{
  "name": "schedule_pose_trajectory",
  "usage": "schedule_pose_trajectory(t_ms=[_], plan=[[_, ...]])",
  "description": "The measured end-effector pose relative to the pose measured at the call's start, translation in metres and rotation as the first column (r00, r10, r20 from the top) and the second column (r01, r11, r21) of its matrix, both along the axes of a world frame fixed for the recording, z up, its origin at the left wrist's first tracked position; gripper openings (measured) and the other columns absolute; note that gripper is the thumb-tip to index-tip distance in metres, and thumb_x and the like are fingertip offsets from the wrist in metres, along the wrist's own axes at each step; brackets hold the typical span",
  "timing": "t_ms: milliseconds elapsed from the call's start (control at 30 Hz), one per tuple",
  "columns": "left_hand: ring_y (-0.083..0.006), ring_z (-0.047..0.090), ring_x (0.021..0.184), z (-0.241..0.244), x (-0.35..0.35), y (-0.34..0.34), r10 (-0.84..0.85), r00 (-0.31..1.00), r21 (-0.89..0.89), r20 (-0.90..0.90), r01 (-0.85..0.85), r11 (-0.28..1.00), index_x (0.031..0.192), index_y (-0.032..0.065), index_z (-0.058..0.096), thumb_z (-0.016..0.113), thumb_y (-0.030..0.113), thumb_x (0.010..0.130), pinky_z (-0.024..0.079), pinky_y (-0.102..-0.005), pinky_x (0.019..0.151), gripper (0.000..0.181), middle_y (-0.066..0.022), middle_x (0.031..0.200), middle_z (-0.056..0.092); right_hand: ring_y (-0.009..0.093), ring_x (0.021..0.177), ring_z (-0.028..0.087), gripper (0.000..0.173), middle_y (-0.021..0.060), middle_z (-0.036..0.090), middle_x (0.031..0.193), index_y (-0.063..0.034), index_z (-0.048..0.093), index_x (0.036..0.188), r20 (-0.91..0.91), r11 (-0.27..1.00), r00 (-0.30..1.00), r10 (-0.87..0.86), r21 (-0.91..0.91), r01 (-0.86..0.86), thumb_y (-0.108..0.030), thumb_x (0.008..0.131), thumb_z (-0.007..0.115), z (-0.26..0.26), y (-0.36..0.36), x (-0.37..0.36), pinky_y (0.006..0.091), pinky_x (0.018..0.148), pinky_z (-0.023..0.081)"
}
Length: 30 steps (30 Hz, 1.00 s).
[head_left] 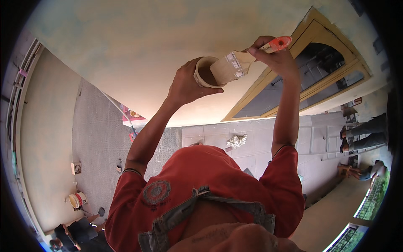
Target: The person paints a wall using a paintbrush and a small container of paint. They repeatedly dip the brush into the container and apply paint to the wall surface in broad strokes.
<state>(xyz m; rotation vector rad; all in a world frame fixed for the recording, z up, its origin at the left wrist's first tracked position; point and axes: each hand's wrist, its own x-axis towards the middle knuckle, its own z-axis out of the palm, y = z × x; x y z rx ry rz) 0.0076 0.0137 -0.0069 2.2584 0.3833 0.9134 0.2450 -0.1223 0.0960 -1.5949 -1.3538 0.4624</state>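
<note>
A small round paint cup (199, 75) is gripped from its left side by my left hand (186, 82), with the thumb under its near rim. Brownish paint shows inside. In my right hand (273, 58) is a wide flat paintbrush (241, 63) with a red-tipped handle, pinched between thumb and fingers. Its pale, paint-covered bristles dip over the cup's right rim into the opening. Both hands are raised in front of a cream painted wall (151, 41) with faint bluish patches.
A yellow-framed window (302, 91) is set in the wall on the right. A crumpled cloth (236, 141) lies on the tiled floor. A person (365, 132) stands on a metal ladder (327, 143); another sits farther right. At lower left are a bucket (75, 200) and another person (77, 231).
</note>
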Motion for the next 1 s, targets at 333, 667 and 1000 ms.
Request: schedule_pose_trajectory(t_ms=[333, 667, 1000], plan=[[-0.0264, 0.072, 0.110, 0.025, 0.004, -0.001, 0.070, 0.996, -0.272, 0.051, -0.054, 0.961, 0.130, -0.0002, 0.061, 0.098, 0.028, 0.067, 0.059, -0.0389, 0.096, 0.078, -0.0146, 0.119, 0.074, 0.013, 0.092, 0.069, 0.018, 0.0049, 0.069, 0.099, -0.0018, 0.066, 0.096, -0.751, 0.811, 0.659, 0.044, 0.412, 0.415, -0.016, 0.095, 0.077, -0.052, 0.000, -0.004, 0.0278, 0.084, 0.063], [-0.0257, 0.072, 0.110, 0.010, 0.005, -0.005, 0.060, 0.996, -0.282, 0.068, -0.038, 0.959, 0.128, 0.0002, 0.062, 0.097, 0.027, 0.068, 0.059, -0.0390, 0.096, 0.075, -0.0141, 0.118, 0.074, 0.020, 0.106, 0.070, 0.027, 0.0122, 0.067, 0.117, 0.0045, 0.059, 0.122, -0.593, 0.262, 0.764, 0.254, 0.803, 0.536, -0.010, 0.100, 0.068, 0.053, 0.013, 0.064, 0.0307, 0.091, 0.065], [-0.0255, 0.073, 0.110, -0.004, -0.008, -0.003, 0.066, 0.992, -0.313, 0.110, -0.029, 0.949, 0.128, 0.0013, 0.062, 0.097, 0.026, 0.069, 0.060, -0.0403, 0.094, 0.073, -0.0138, 0.118, 0.074, 0.024, 0.097, 0.069, 0.015, 0.0150, 0.067, 0.108, 0.0043, 0.059, 0.099, -0.392, -0.227, 0.878, 0.275, 0.860, 0.456, -0.005, 0.097, 0.071, 0.176, 0.046, 0.149, 0.0301, 0.090, 0.060]])
